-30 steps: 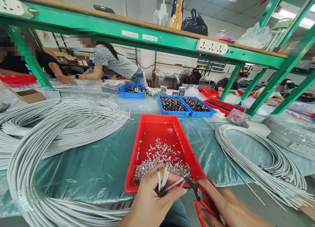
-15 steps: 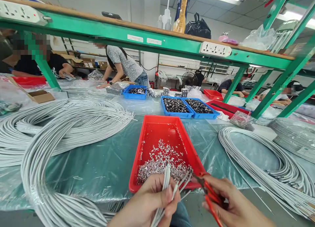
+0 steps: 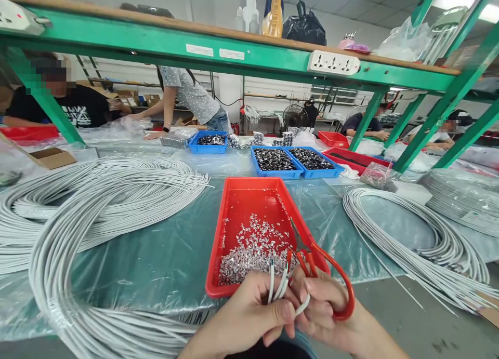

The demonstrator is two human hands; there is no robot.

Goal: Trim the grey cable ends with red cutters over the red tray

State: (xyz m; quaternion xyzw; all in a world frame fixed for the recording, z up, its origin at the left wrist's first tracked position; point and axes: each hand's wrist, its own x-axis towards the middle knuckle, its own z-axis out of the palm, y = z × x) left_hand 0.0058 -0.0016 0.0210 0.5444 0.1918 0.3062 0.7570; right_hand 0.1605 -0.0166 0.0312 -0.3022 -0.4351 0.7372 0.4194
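My left hand (image 3: 251, 315) is closed around several white cables (image 3: 281, 286), whose tips point up with bits of green wire showing. My right hand (image 3: 325, 307) is wrapped round red-handled scissors (image 3: 345, 289), their dark blades pointing up and away. Thumb and fingers of that same hand also touch one white cable end (image 3: 303, 304) beside the bundle. Both hands are close together at the near edge of a red tray (image 3: 216, 260). Small silvery scraps (image 3: 249, 252) lie heaped in the tray's near half.
Big coils of white cable (image 3: 117, 203) lie on the left, and another coil (image 3: 440, 244) on the right. Blue trays (image 3: 259, 171) of dark parts stand behind the red tray. A green shelf frame (image 3: 273, 57) crosses overhead. Co-workers sit and stand beyond the table.
My right hand has moved left, up against the left hand. The scissors have turned from pointing at the cables to pointing up. The standing co-worker's arm has shifted left.
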